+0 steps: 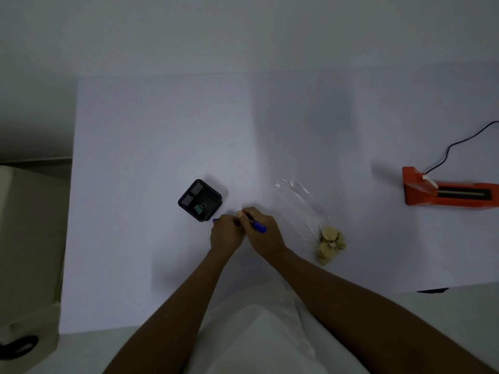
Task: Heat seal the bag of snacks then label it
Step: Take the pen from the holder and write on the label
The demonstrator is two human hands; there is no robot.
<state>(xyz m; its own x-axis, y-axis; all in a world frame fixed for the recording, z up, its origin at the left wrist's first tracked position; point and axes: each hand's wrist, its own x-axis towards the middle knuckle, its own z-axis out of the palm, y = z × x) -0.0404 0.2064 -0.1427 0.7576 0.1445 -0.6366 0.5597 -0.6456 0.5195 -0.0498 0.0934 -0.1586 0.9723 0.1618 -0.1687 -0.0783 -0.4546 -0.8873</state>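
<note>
The clear bag of snacks [321, 230] lies right of centre, apart from both hands. Best uncap the blue marker [258, 227] with a straight pull. The right hand [260, 233] grips its barrel; the left hand [226, 233], fisted, seems to pinch the cap, beside the black mesh organiser [200, 200].

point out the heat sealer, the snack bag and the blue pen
heat sealer [442, 194]: head view, on its orange body beside the dark sealing strip.
snack bag [330, 244]: head view, on the snacks bunched at its near end.
blue pen [259, 227]: head view, on the blue end sticking out of the right hand.
</note>
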